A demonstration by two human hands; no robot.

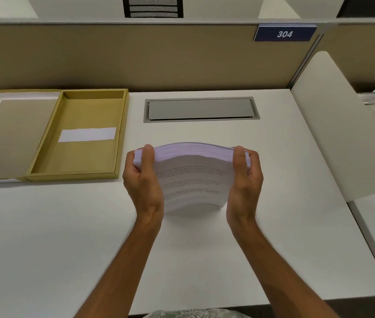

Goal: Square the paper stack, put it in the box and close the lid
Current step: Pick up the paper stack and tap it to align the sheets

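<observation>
okay, i've got the stack [192,177] up on edge in the middle of the desk [204,249], printed side facing me, bottom edge down on the desk top. my left hand [143,180] clamps the left side, thumb hooked over the top corner, palm flat against the edge. my right hand [245,180] mirrors it on the right side, thumb over the other top corner. both hands pressed in toward each other with the paper between them, and the sheets bow up in an arch across the top. the top edge shows the layered sheets, fairly even, a slight stagger at the right corner.

off to the left sits the box [78,134], open, mustard coloured, well apart from the stack. there's a white slip [87,134] lying flat on its floor. the lid [12,134] is folded out flat to the left of the tray, inside face up, joined along the shared edge.

behind the stack, a grey cable flap [201,109] set into the desk. partition [136,56] beyond that, blue tag [284,33] reading 304.
</observation>
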